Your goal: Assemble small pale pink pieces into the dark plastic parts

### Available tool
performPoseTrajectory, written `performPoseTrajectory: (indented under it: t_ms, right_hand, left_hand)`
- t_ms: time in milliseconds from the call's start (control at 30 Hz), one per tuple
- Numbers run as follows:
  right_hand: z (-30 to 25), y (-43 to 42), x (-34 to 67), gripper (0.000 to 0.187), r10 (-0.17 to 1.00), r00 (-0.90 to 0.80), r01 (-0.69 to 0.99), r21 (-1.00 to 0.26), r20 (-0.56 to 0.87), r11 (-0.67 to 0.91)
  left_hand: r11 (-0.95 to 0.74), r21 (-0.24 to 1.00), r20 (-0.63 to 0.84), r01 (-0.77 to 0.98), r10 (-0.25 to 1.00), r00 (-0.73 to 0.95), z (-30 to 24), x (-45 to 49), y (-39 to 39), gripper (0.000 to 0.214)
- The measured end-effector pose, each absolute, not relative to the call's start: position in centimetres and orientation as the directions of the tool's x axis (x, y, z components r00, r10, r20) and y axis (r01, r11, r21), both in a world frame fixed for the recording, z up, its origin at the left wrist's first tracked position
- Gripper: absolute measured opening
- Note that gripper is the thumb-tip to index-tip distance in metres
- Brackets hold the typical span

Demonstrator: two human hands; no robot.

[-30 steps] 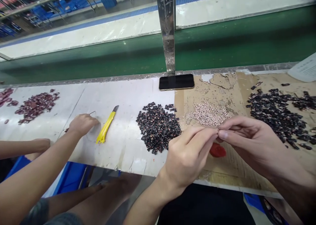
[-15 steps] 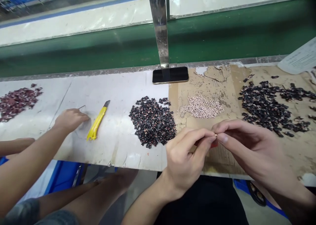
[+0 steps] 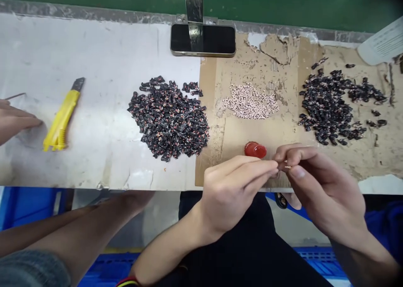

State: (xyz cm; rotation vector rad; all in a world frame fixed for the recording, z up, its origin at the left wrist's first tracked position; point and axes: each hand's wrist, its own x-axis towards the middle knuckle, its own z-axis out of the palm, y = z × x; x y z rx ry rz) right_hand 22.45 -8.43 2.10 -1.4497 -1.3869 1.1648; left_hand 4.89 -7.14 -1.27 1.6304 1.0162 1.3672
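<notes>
At the far left, another person's hand reaches in over the white-topped counter, with a thin dark rod sticking out above its fingers; I cannot tell how it is gripped. Just beside it lies a yellow plastic utility knife, its dark blade out and pointing away from the counter's near edge. Next comes a broad heap of small black pieces with reddish ends, and farther back a phone with a dark glossy screen lies flat at the foot of a shiny metal post. The left hand has its thumb and fingers drawn together in a pinch; what they hold, if anything, is hidden. Beyond it, on brown cardboard, sit a loose pile of tiny pale pink pieces and a small round red cup. A tiny pale piece is at the tips of the right hand, pinched between thumb and forefinger close to the left fingertips, above the cardboard's near edge. Farther right lies a scattered pile of larger black pieces, then a whitish container with printed lines
</notes>
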Motion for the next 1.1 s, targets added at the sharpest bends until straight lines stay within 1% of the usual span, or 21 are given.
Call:
performPoseTrajectory:
  t_ms: [33, 100, 133, 200, 267, 333, 433, 600, 700, 767, 800, 867, 900, 967, 1033, 1100]
  right_hand:
    - [1.8, -8.3, 22.7, 0.007, 0.997, -0.017, 0.293, -0.954, -0.069, -0.061]
    - [1.2, -8.1, 23.3, 0.007, 0.999, -0.019, 0.428, -0.903, 0.033, 0.038]
    - [0.8, -7.9, 23.6, 0.007, 0.994, -0.043, 0.518, -0.849, 0.1, 0.108]
    - [0.2, -7.6, 24.0, 0.01, 0.97, -0.131, 0.678, -0.695, 0.205, 0.239]
    - [-0.2, -7.4, 24.1, 0.014, 0.953, -0.207, 0.768, -0.566, 0.223, 0.299]
    - [-0.3, -7.3, 24.0, 0.016, 0.951, -0.239, 0.809, -0.501, 0.194, 0.306]
    - [-0.3, -7.3, 23.7, 0.018, 0.952, -0.257, 0.823, -0.478, 0.169, 0.307]
    - [-0.4, -7.3, 23.7, 0.02, 0.951, -0.267, 0.826, -0.471, 0.159, 0.311]
    - [-0.5, -7.3, 23.7, 0.018, 0.949, -0.276, 0.819, -0.479, 0.154, 0.316]
    - [-0.2, -7.2, 23.7, 0.014, 0.95, -0.253, 0.789, -0.529, 0.184, 0.313]
    - [0.0, -7.3, 23.6, 0.012, 0.954, -0.225, 0.761, -0.575, 0.2, 0.3]
    - [0.7, -7.3, 23.5, 0.007, 0.974, -0.135, 0.66, -0.717, 0.182, 0.225]
    - [1.1, -7.3, 23.4, 0.005, 0.986, -0.088, 0.575, -0.801, 0.141, 0.166]
    - [2.0, -7.4, 23.2, 0.007, 1.0, -0.025, 0.338, -0.941, -0.002, 0.007]
    - [2.7, -7.5, 23.1, 0.009, 0.988, -0.023, 0.095, -0.984, -0.152, -0.15]
    - [3.2, -7.5, 22.9, 0.009, 0.969, -0.04, -0.069, -0.967, -0.244, -0.246]
  left_hand:
    - [-0.371, 0.923, 0.364, 0.101, 0.928, 0.085, -1.3, 4.7, -7.0, 0.013]
    - [-0.315, 0.942, 0.312, 0.117, 0.949, 0.043, -1.3, 4.1, -6.9, 0.012]
    - [-0.283, 0.951, 0.283, 0.126, 0.959, 0.02, -1.3, 3.8, -6.8, 0.012]
    - [-0.219, 0.966, 0.224, 0.14, 0.974, -0.023, -1.4, 3.3, -6.8, 0.013]
    - [-0.171, 0.976, 0.178, 0.138, 0.983, -0.043, -1.6, 2.8, -6.8, 0.017]
    - [-0.143, 0.982, 0.15, 0.122, 0.988, -0.047, -1.7, 2.5, -6.8, 0.02]
    - [-0.133, 0.986, 0.14, 0.105, 0.989, -0.057, -1.7, 2.2, -6.7, 0.023]
    - [-0.175, 0.979, 0.183, 0.106, 0.981, -0.071, -1.8, 2.1, -6.6, 0.025]
    - [-0.144, 0.987, 0.149, 0.07, 0.986, -0.079, -1.6, 2.2, -6.8, 0.028]
    - [-0.085, 0.996, 0.087, 0.023, 0.991, -0.104, -1.3, 2.2, -6.9, 0.029]
    - [-0.047, 0.999, 0.045, -0.011, 0.993, -0.108, -1.1, 2.3, -7.0, 0.028]
    - [0.035, 0.995, -0.042, -0.094, 0.997, -0.072, -0.5, 2.5, -6.9, 0.021]
    - [0.074, 0.988, -0.08, -0.136, 0.996, -0.034, -0.2, 2.7, -6.8, 0.018]
    - [0.156, 0.967, -0.147, -0.201, 0.987, 0.059, 0.3, 3.2, -6.6, 0.016]
    - [0.217, 0.94, -0.187, -0.261, 0.973, 0.135, 0.6, 3.9, -6.4, 0.017]
    - [0.262, 0.906, -0.212, -0.333, 0.961, 0.179, 0.8, 4.6, -6.2, 0.018]
